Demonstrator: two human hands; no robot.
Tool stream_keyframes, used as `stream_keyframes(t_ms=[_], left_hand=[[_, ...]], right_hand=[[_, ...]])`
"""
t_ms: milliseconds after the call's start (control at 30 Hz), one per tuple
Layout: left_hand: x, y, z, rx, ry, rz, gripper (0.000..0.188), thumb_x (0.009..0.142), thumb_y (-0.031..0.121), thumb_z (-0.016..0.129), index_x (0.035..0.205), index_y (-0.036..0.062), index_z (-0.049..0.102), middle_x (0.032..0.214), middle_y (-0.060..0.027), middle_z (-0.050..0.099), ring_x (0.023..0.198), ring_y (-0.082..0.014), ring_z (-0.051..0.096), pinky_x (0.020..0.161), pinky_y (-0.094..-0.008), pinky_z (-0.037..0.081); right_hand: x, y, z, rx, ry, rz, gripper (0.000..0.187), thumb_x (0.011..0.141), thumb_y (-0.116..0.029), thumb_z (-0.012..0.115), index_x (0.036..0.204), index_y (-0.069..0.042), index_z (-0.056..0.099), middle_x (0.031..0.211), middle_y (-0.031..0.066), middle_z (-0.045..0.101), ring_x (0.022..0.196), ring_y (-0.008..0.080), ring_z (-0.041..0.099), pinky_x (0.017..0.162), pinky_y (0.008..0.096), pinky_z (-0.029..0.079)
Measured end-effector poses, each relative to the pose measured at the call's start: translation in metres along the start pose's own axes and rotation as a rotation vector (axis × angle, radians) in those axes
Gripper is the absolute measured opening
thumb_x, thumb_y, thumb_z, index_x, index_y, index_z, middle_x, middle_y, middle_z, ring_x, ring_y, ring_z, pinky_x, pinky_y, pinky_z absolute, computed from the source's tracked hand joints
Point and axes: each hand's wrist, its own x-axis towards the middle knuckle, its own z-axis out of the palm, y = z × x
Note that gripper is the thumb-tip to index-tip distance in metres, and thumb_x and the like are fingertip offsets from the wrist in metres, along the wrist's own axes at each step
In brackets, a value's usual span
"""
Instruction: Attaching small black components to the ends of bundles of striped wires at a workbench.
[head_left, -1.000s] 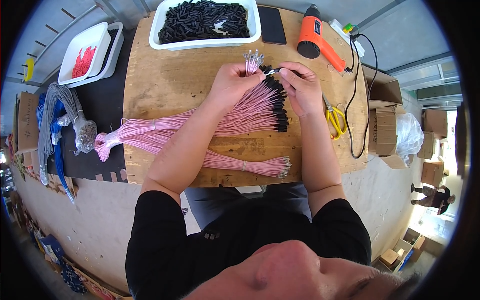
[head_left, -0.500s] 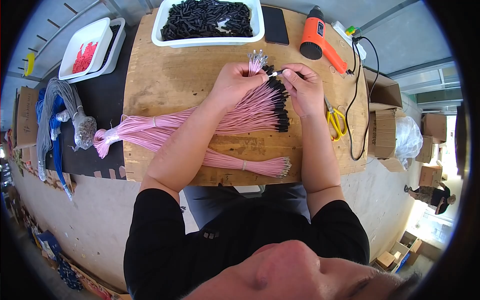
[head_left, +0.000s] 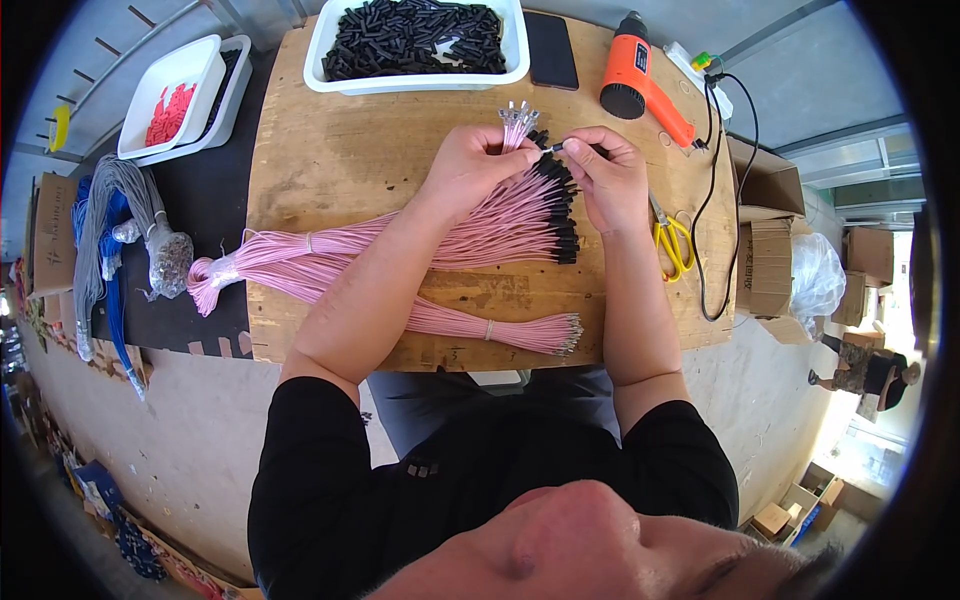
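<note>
In the head view, the left hand [head_left: 478, 165] is above the middle of the light-brown wooden worktop [head_left: 340, 160], toward its far edge; its thumb and forefinger are clamped together on thin pink wires with silvery metal tips [head_left: 518, 120]; the right hand [head_left: 603, 172] faces it, thumb and forefinger pinched on a slim black tube [head_left: 557, 147], whose end meets a wire tip between the hands; below them lies a large fanned bundle of pink wires with black ends [head_left: 490, 235], its tied end past the worktop's left edge; a smaller tied pink bundle [head_left: 490, 328] lies along the near edge; a white plastic tray of black tubes [head_left: 420, 87] stands at the far edge; an orange-and-black heat gun [head_left: 628, 65] lies toward the far right corner; yellow-handled scissors [head_left: 675, 245] lie near the right edge.
</note>
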Motion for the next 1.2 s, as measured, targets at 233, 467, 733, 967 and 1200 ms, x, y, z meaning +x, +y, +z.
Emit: stream_keyframes(t_ms=[233, 467, 733, 967, 1200], left_hand=[[0.002, -0.004, -0.003, 0.01, 0.05, -0.015, 0.011, 0.09, 0.006, 0.071, 0.096, -0.0036, 0.071, 0.08, -0.001, 0.067, 0.07, -0.0058, 0.058, 0.065, -0.0214, 0.047], [0.002, -0.006, -0.003, 0.058, 0.034, -0.009, 0.011, 0.09, 0.007, 0.071, 0.094, -0.0036, 0.071, 0.079, -0.0006, 0.066, 0.069, -0.0054, 0.057, 0.064, -0.0214, 0.046], [0.003, -0.008, -0.004, 0.077, 0.016, 0.006, 0.011, 0.09, 0.007, 0.071, 0.094, -0.0038, 0.071, 0.079, -0.0005, 0.065, 0.069, -0.0053, 0.055, 0.063, -0.0212, 0.045], [0.002, -0.006, -0.002, 0.02, -0.012, 0.027, 0.011, 0.09, 0.005, 0.07, 0.096, -0.0037, 0.071, 0.081, -0.0008, 0.066, 0.07, -0.0053, 0.056, 0.064, -0.021, 0.046], [0.002, -0.004, -0.001, 0.011, 0.015, 0.003, 0.011, 0.091, 0.005, 0.07, 0.098, -0.0037, 0.071, 0.084, -0.0016, 0.068, 0.071, -0.0054, 0.058, 0.065, -0.0209, 0.047]], right_hand=[[0.003, -0.006, -0.003, 0.143, -0.027, 0.136, 0.02, 0.097, -0.014, 0.066, 0.104, 0.004, 0.068, 0.084, 0.0068, 0.067, 0.061, 0.0065, 0.048, 0.049, 0.017, 0.033], [0.007, 0.001, -0.014, 0.218, -0.102, 0.192, 0.023, 0.099, -0.016, 0.063, 0.105, 0.005, 0.066, 0.087, 0.0086, 0.067, 0.061, 0.0072, 0.047, 0.046, 0.0168, 0.031], [0.004, -0.003, -0.009, 0.211, -0.093, 0.238, 0.019, 0.098, -0.013, 0.063, 0.104, 0.005, 0.066, 0.088, 0.0095, 0.067, 0.06, 0.0071, 0.046, 0.046, 0.0167, 0.031], [0.003, 0.0, -0.007, 0.152, -0.106, 0.222, 0.021, 0.098, -0.014, 0.063, 0.105, 0.005, 0.066, 0.087, 0.0098, 0.067, 0.058, 0.0071, 0.046, 0.046, 0.017, 0.031], [0.006, -0.003, -0.01, 0.25, -0.106, 0.242, 0.021, 0.097, -0.013, 0.063, 0.106, 0.006, 0.066, 0.088, 0.0099, 0.068, 0.058, 0.0069, 0.045, 0.045, 0.017, 0.03]])
